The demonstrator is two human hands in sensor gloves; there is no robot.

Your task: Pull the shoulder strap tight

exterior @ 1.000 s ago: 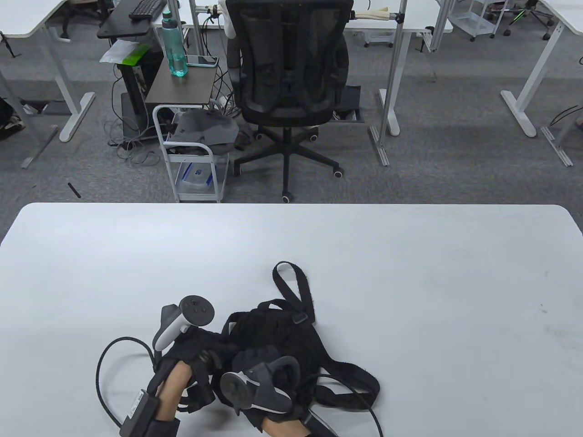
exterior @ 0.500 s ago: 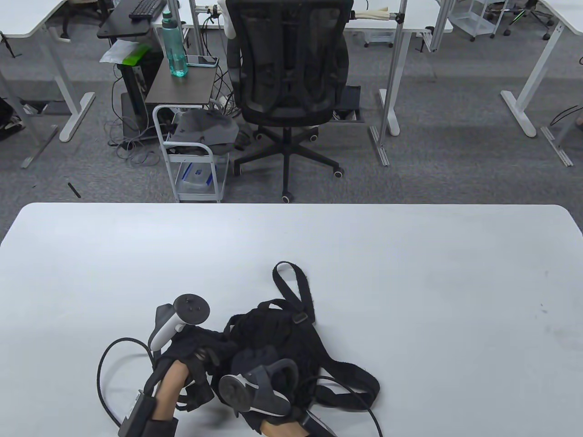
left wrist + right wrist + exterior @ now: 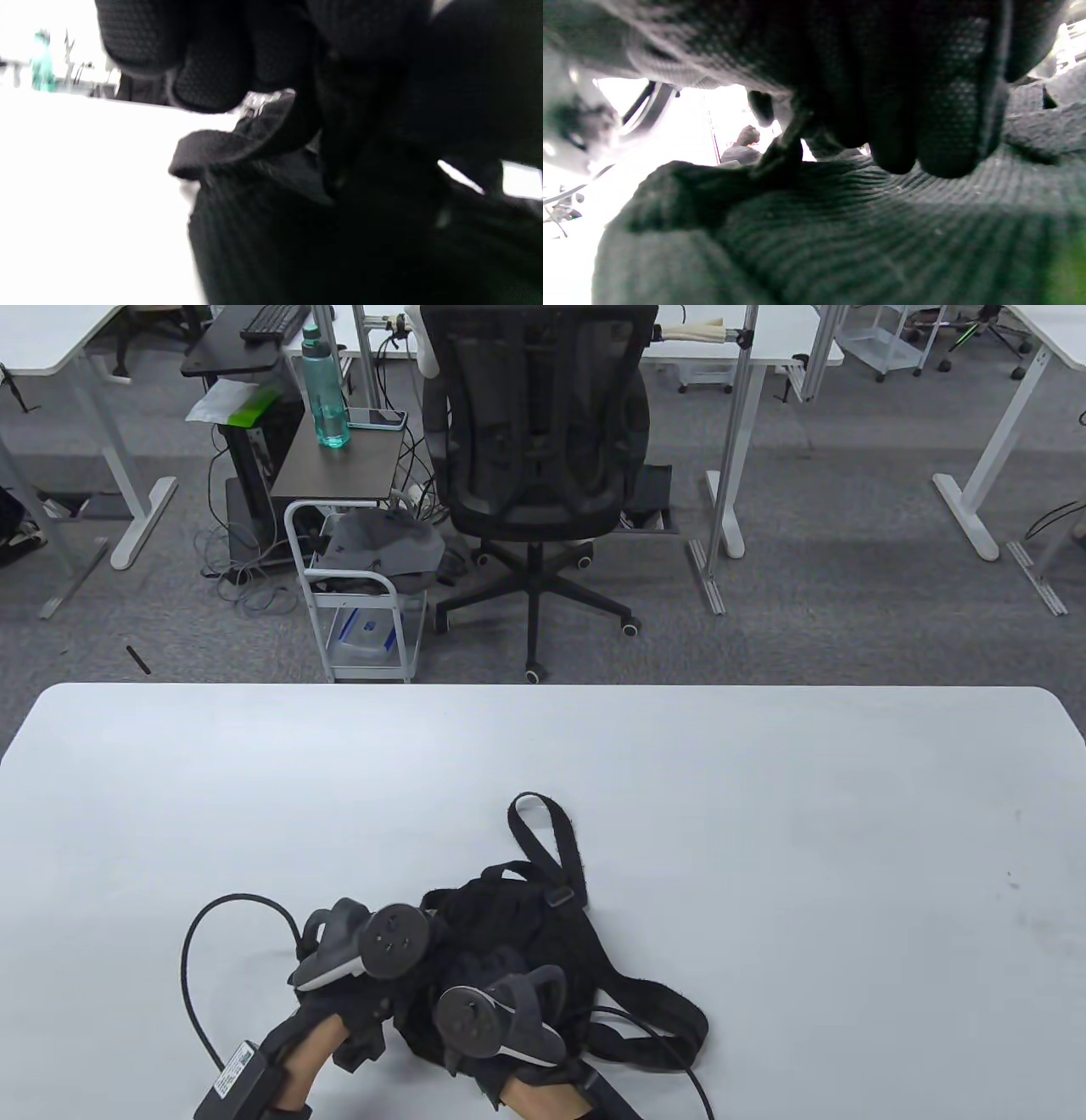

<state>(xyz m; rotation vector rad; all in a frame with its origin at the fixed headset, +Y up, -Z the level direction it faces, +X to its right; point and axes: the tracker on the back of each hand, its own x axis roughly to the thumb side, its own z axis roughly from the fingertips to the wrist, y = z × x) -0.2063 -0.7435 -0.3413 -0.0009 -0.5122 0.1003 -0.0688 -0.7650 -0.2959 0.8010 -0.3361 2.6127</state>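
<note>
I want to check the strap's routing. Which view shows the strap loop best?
The table view: the strap loop lies whole and unobstructed on the table beyond the bag. The wrist views show only blurred black fabric and fingers; the loop cannot be made out.

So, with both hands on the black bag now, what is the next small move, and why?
Probably the left hand should draw the strap end away from the bag while the right hand presses the bag down. The left wrist view shows gloved fingers curled at that strap piece; the right hand's fingers rest on the fabric.
</note>
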